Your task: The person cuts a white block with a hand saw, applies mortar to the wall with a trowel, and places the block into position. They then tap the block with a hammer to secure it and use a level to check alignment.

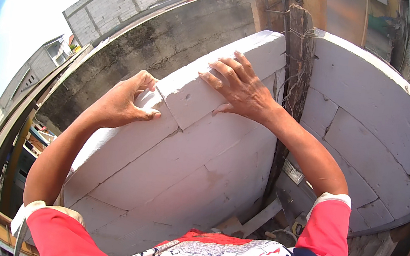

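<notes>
A white lightweight concrete block (241,59) lies on the top row of a wall of similar blocks. My right hand (244,89) grips it over its upper edge, fingers spread across the top and thumb against the near face. At the block's left end, my left hand (128,99) curls around the top of the lower block (130,141). Its fingers bend over the far side, close to the joint, and its thumb presses the near side. A narrow dark seam runs between the two blocks.
A rough wooden post (300,63) with loose wires stands at the wall's right end. Beyond it another white block wall (372,94) curves rightward. Planks (263,217) and debris lie low in the corner. A weathered grey wall (176,35) runs behind.
</notes>
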